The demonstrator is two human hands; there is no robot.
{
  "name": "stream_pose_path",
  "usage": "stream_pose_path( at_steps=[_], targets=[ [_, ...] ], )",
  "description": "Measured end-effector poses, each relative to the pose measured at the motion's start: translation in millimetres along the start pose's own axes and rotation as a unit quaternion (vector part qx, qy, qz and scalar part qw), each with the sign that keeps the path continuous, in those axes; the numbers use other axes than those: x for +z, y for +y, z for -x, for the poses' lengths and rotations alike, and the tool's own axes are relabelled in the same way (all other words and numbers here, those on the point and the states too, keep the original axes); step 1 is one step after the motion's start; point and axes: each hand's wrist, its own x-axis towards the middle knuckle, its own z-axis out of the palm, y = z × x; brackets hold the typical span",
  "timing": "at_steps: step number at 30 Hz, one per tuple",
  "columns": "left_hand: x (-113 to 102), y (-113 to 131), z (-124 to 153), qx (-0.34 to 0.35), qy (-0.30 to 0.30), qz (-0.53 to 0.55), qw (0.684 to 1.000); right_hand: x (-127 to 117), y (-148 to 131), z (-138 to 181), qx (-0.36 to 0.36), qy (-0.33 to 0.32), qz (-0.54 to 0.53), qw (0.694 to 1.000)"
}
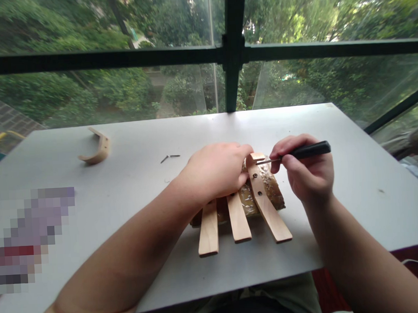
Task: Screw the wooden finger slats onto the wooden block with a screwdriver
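Note:
My right hand (pixel 310 172) grips a screwdriver (pixel 308 150) by its black handle, the thin metal shaft pointing left. The shaft's tip is by the upper end of a curved wooden hook (pixel 268 209), above two dark screw heads set in it. My left hand (pixel 218 170) is closed at the left side of that hook, with some fingers hidden behind the hand. Under the hook lies a brown block (pixel 274 190) wrapped in shiny clear tape. Two more wooden hooks, a middle one (pixel 239 220) and a left one (pixel 208 231), lie across the block, their upper parts covered by my left hand.
On the white table (pixel 134 146), another curved wooden hook (pixel 98 148) with two holes lies at the far left. Two loose screws (pixel 170 157) are left of my left hand. A blurred-out flat item (pixel 41 235) is at the left. A window frame (pixel 233 52) stands behind the table.

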Motion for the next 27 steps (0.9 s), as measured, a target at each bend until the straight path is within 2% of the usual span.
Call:
stream_pose_path(
  at_steps=[8, 22, 27],
  targets=[
    [1.2, -1.5, -0.4, 0.000, 0.004, 0.010, 1.000, 3.6, 2.5, 4.9, -0.008, -0.022, 0.091, 0.996],
    [-0.3, 0.4, 0.1, -0.004, 0.001, 0.010, 1.000, 3.5, -3.0, 5.0, -0.008, -0.087, 0.102, 0.991],
    [-1.1, 0.2, 0.3, -0.006, -0.002, 0.010, 1.000, 2.4, -2.5, 7.2, -0.014, -0.082, 0.096, 0.992]
  ],
)
